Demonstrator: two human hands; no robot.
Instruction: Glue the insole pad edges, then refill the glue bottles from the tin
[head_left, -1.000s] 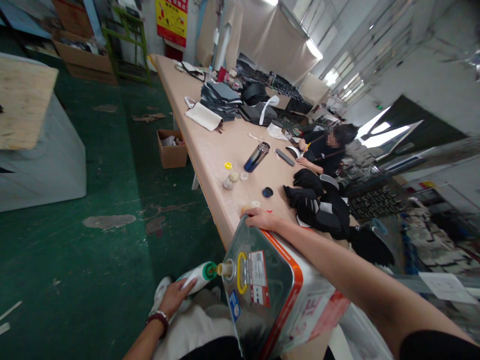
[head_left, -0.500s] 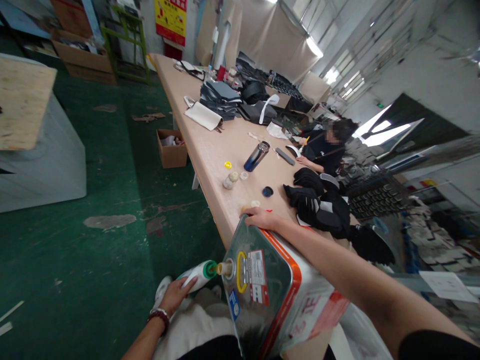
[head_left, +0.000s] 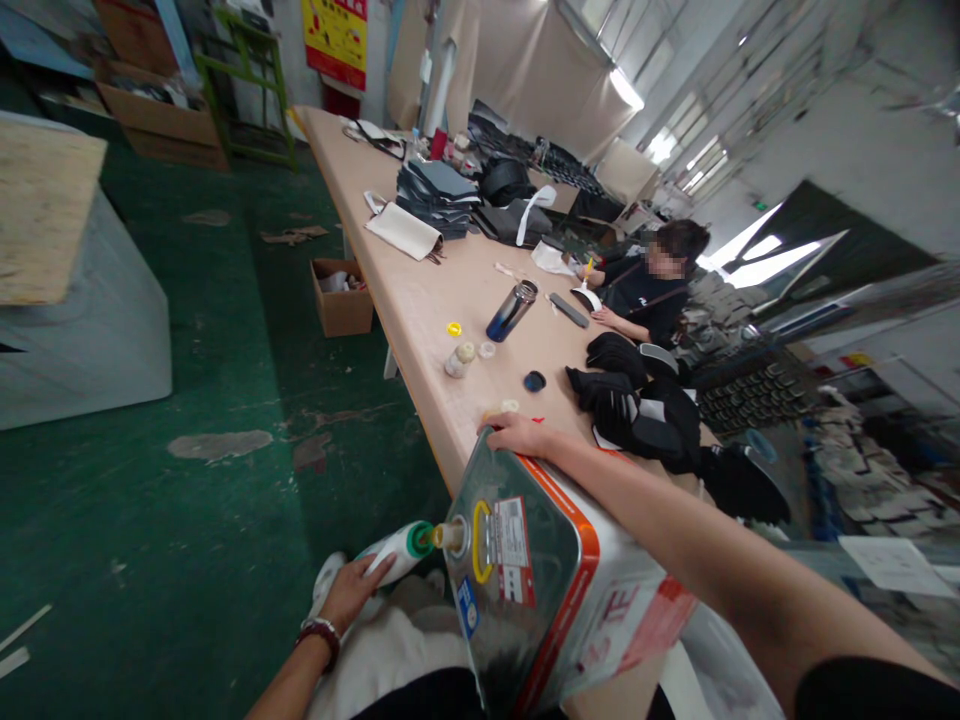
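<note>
A large square metal can point(head_left: 525, 580) with an orange rim and printed labels is tipped over the near edge of the long table point(head_left: 420, 300). My right hand point(head_left: 517, 435) grips its upper far corner. The can's spout meets the green neck of a white bottle point(head_left: 394, 552), which my left hand point(head_left: 349, 592) holds from below, fingers wrapped round it, a beaded band on the wrist.
On the table stand a blue steel flask point(head_left: 511, 312), small jars and lids point(head_left: 461, 358), black gloves point(head_left: 637, 415) and stacked dark material point(head_left: 439, 195). A seated person point(head_left: 645, 290) works across the table. A cardboard box point(head_left: 341, 297) sits on the green floor.
The view has shifted slightly. The can, the bottle and both hands stay in the same places.
</note>
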